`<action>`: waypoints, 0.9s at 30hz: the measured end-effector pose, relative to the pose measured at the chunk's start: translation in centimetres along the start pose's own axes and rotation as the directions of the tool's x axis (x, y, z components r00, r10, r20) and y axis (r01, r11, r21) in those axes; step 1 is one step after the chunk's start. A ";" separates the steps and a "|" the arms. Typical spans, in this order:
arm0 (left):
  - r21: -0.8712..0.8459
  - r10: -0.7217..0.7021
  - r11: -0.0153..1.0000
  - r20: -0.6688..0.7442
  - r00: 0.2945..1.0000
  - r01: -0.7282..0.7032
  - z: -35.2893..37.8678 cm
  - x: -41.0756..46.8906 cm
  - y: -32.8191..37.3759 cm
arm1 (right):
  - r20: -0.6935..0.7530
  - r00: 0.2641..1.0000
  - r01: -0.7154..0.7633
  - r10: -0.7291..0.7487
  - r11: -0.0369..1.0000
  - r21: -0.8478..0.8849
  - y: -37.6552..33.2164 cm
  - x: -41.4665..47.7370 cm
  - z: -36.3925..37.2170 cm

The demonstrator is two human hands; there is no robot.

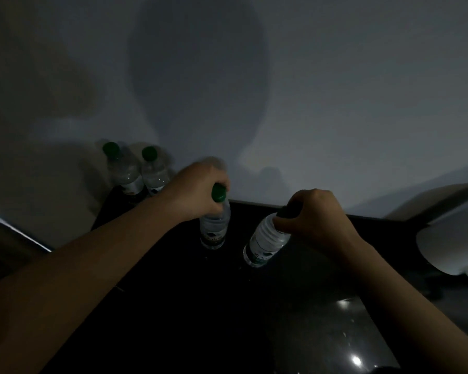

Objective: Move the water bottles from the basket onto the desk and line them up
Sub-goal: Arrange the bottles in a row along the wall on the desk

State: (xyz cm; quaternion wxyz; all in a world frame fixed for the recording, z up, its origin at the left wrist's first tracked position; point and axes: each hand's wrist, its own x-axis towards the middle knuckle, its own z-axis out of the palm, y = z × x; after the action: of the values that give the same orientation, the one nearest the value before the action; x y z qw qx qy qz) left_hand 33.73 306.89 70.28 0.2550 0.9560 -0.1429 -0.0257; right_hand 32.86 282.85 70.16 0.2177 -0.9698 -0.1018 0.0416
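Two bottles (135, 168) upright by wall, starting the row. Left hand (197, 190) clamped on third bottle (214, 225) at the neck, steadying it on desk (173, 292). Right hand (316, 214) gripping tilted fourth bottle (265, 241) by cap, probably to upright it. Basket unseen.

Clear ribbed plastic bottles (214, 225) with green plastic caps (218, 193); glossy black desk (335, 333).
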 end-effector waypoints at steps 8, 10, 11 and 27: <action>0.026 -0.034 0.999 0.046 0.998 0.033 -1.2 3.5 -4.7 | -0.036 0.995 0.098 -0.098 0.995 0.007 -1.9 4.1 2.0; 0.051 -0.041 0.998 0.037 0.998 0.039 -1.4 4.4 -5.6 | -0.042 0.993 0.114 -0.113 0.993 0.011 -2.2 4.6 2.4; 0.056 -0.048 0.997 0.029 0.998 0.046 -1.4 4.7 -6.0 | -0.043 0.992 0.118 -0.118 0.993 0.006 -2.4 4.9 2.6; 0.119 -0.094 0.989 0.045 0.995 0.088 -1.8 7.4 -10.2 | 0.016 0.992 0.123 -0.124 0.991 0.057 -3.6 7.2 4.8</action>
State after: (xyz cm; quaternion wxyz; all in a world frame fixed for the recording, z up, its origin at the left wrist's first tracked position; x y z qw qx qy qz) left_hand 43.66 314.10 67.00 0.1933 0.9739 -0.1066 -0.0533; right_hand 38.63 289.56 67.09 0.2458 -0.9548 -0.1624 0.0402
